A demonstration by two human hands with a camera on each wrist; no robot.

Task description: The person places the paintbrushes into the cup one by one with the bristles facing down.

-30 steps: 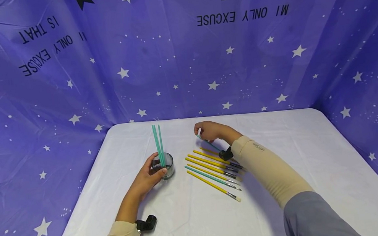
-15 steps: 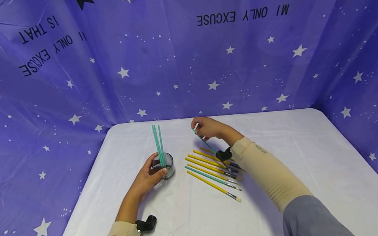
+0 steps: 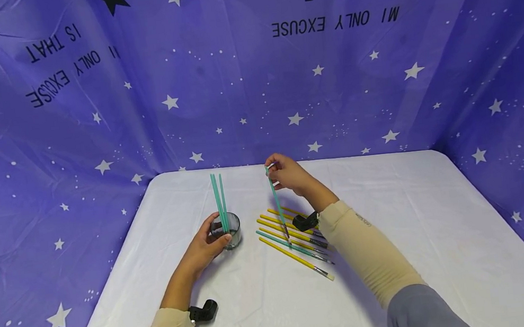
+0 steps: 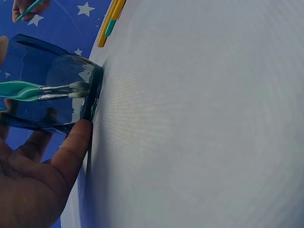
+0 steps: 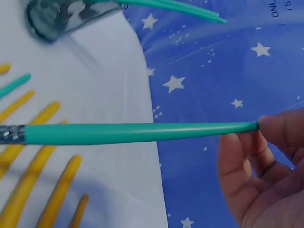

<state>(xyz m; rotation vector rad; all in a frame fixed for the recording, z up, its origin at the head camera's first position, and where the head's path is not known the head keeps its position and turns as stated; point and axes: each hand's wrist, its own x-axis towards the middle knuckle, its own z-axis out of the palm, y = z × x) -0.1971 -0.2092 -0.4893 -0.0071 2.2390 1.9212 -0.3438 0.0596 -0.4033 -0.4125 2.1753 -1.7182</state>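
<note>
1. I see the turquoise paintbrush off the table, bristle end down, leaning slightly over the row; I can't tell whether its tip touches the brushes below.
2. My right hand pinches it by the tapered handle end, between thumb and fingertips.
3. The change: half a second ago the brush slants more and my right wrist camera hides its lower end; now it hangs nearly upright, the hand is higher, and the ferrule shows. I judge that for the work this means the brush is picked out of the row, though an end grip like this could let it swing.
4. My left hand grasps the upright glass tumbler, unmoved since then; three turquoise brushes stand inside, bristles down where I can see them.
5. Between the tumbler and my right forearm lie yellow brushes and one more turquoise brush, side by side.
6. Beneath is the white-covered table; behind hangs a starry purple backdrop.
</note>
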